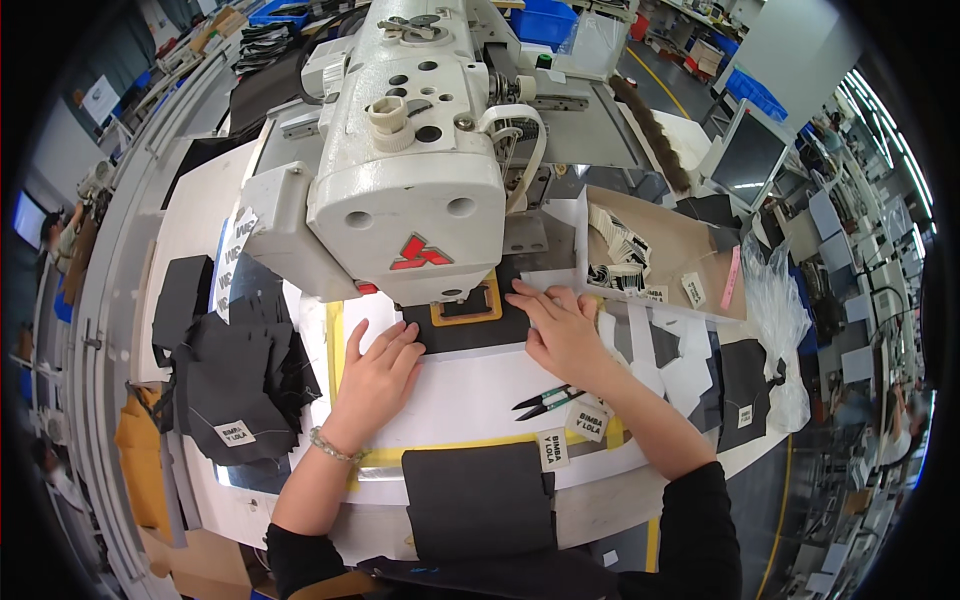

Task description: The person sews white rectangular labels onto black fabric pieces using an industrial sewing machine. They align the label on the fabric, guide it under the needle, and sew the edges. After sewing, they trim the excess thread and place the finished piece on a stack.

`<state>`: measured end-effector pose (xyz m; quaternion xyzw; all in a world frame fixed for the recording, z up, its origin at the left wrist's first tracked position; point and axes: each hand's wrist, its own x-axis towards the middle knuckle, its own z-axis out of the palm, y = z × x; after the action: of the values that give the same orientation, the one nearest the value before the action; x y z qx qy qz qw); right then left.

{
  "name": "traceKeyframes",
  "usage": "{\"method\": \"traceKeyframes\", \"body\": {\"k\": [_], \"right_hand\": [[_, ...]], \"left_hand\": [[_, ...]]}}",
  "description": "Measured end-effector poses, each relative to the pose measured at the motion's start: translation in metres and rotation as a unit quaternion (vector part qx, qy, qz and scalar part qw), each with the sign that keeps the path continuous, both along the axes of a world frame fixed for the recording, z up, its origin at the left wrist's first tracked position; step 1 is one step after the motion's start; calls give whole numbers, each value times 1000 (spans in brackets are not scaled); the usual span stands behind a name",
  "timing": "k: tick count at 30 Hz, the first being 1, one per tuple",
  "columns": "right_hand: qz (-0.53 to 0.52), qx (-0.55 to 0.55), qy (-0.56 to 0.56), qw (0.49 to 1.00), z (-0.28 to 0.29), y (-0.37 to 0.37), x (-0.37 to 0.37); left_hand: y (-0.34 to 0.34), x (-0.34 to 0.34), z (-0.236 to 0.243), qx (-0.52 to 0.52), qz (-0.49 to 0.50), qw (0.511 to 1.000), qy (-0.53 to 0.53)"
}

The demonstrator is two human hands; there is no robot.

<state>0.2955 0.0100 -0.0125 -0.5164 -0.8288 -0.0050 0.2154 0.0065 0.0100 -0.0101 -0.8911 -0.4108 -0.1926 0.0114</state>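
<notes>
Under the head of a large white sewing machine [410, 190] lies a piece of black fabric [470, 335], with a yellow-edged clamp frame [466, 304] on top of it. My left hand [383, 368] rests palm down at the fabric's left edge, fingers stretched out on it. On the other side, my right hand [560, 322] touches the right part of the fabric with its fingertips, fingers apart and slightly bent. Neither hand grasps anything. Small thread snips [548, 402] lie on the white work surface [450, 395] below my right hand. White printed labels [586, 421] sit beside them.
A stack of black fabric pieces [235, 385] lies at the left. Another black piece [480, 500] hangs over the near edge. At the right stand an open cardboard box [660, 292] with labels, a clear plastic bag [775, 340] and a screen [752, 150].
</notes>
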Motion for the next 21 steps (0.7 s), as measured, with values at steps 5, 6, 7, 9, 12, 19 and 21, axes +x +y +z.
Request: {"method": "traceKeyframes", "body": {"k": [5,6,7,9,12,19,21], "right_hand": [[-14,15,-15,1000,0,-1,-3],[-20,24,-22,999,0,-3,-3],[-26,38,-24,999,-1,-4,-4],[-37,66,-27,997,-5,-5,-4],[-5,94,-60,994,0,-7,-4],[4,56,-75,996,-4,-10,-2],[-1,48,-72,996,-1,-12,-2]], "left_hand": [[-1,0,0,6,1,1000,4],[-1,0,0,7,0,1000,5],[-1,0,0,8,0,1000,6],[-1,1,0,11,0,1000,8],[-3,1,1,16,1,1000,10],[-6,2,1,34,-2,999,26],[-8,1,1,38,1,999,28]]}}
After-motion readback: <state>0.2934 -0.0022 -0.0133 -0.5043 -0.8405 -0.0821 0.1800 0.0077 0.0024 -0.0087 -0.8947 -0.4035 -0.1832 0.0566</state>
